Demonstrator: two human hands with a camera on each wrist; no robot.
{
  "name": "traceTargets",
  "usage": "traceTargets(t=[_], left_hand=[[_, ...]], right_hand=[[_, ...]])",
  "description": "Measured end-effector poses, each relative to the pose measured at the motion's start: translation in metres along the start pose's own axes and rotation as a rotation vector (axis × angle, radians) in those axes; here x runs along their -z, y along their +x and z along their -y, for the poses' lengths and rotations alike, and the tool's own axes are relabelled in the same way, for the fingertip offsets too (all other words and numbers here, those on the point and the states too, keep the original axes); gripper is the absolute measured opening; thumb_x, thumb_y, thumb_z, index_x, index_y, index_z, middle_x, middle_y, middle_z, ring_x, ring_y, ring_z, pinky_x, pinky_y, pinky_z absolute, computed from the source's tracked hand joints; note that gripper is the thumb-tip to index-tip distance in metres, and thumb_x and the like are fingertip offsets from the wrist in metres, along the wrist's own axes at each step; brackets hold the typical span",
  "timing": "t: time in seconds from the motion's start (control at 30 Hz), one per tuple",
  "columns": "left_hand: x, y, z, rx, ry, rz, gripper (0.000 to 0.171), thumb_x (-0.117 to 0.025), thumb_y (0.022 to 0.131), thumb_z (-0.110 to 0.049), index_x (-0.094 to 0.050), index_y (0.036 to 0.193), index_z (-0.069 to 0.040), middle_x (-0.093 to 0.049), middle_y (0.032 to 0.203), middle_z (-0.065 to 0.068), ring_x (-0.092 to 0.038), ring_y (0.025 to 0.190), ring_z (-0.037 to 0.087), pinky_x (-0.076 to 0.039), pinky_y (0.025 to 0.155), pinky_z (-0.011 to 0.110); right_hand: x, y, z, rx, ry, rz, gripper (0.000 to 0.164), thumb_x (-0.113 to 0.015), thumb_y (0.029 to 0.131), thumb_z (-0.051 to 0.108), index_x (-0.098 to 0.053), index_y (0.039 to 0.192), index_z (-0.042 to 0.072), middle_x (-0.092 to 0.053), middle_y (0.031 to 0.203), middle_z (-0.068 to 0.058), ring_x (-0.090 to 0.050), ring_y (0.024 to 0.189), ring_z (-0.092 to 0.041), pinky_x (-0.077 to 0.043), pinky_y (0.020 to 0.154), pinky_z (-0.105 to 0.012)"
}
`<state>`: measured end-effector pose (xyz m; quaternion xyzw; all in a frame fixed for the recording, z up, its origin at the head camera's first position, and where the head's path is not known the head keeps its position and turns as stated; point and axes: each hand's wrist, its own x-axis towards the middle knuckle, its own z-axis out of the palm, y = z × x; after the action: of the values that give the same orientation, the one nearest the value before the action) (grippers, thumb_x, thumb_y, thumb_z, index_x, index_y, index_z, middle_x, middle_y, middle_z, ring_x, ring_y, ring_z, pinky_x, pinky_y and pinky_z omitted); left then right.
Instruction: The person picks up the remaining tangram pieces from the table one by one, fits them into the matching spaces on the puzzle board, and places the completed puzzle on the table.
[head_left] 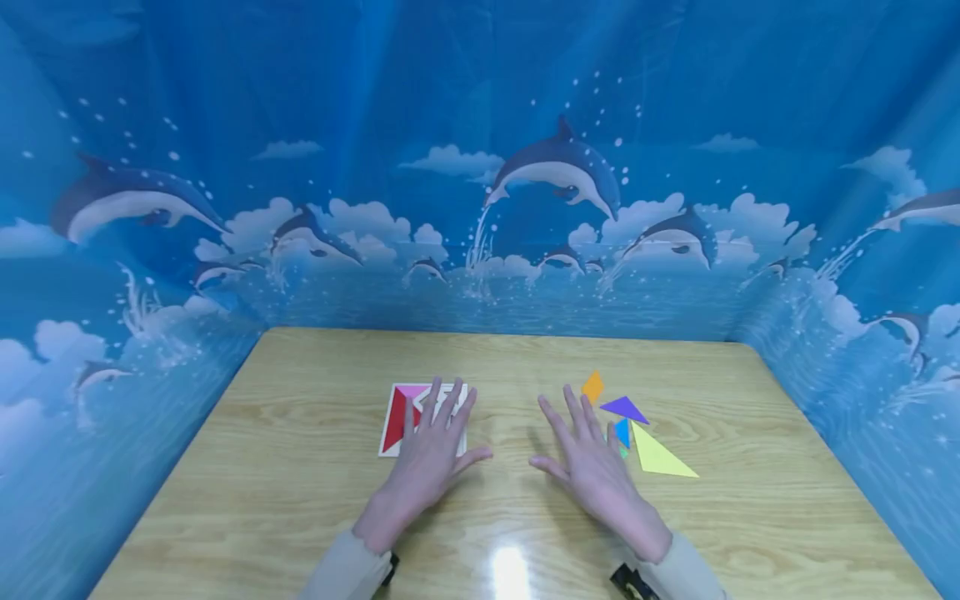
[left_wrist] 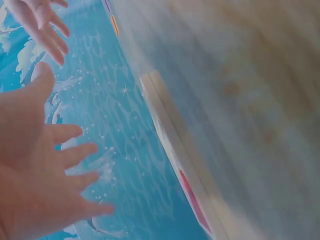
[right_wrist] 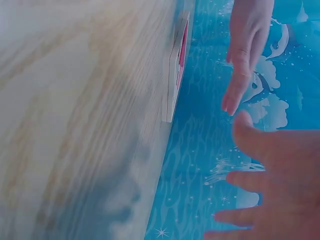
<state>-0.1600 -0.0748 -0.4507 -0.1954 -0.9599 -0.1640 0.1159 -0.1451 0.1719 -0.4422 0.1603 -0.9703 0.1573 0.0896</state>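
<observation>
My left hand [head_left: 431, 454] is held above the table with its fingers spread, partly covering a white square tangram tray [head_left: 387, 452] in the head view. A red triangle [head_left: 395, 423] and a pink piece [head_left: 409, 390] lie in that tray; its right part shows bare outlines between my fingers. With fingers also spread, my right hand [head_left: 595, 467] hovers beside several loose tangram pieces and holds nothing. Those are an orange piece [head_left: 593, 387], a purple triangle [head_left: 627, 408], a blue piece [head_left: 623, 432], a mostly hidden green piece [head_left: 623, 453] and a large yellow triangle [head_left: 660, 457]. Both wrist views show the hands off the tabletop.
The light wooden table [head_left: 300, 500] carries the tray left of centre and the loose pieces to the right. A blue curtain [head_left: 375, 100] printed with dolphins and clouds stands along its back and both sides. Light glares on the front of the tabletop.
</observation>
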Motion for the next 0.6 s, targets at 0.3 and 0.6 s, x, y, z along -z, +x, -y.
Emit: traceTargets(t=[0.3, 0.6], left_hand=[[0.014, 0.007, 0.010, -0.048, -0.083, -0.088, 0.048, -0.072, 0.096, -0.027, -0.061, 0.138, -0.007, -0.068, 0.130, 0.012, -0.064, 0.120, 0.033, -0.047, 0.107, 0.051], [0.033, 0.006, 0.039, 0.040, -0.173, -0.270, 0.021, -0.069, 0.097, -0.014, -0.073, 0.117, -0.009, -0.077, 0.101, 0.007, -0.074, 0.083, 0.025, -0.060, 0.072, 0.043]], right_hand=[[0.004, 0.018, 0.012, 0.059, 0.132, -0.187, 0.029, -0.076, 0.092, 0.026, -0.074, 0.120, 0.017, -0.076, 0.112, -0.002, -0.073, 0.093, -0.021, -0.059, 0.072, -0.037], [0.000, 0.043, 0.038, 0.069, 0.182, -0.154, 0.017, -0.073, 0.094, 0.027, -0.078, 0.108, 0.018, -0.078, 0.096, 0.001, -0.070, 0.070, -0.011, -0.046, 0.051, -0.020]])
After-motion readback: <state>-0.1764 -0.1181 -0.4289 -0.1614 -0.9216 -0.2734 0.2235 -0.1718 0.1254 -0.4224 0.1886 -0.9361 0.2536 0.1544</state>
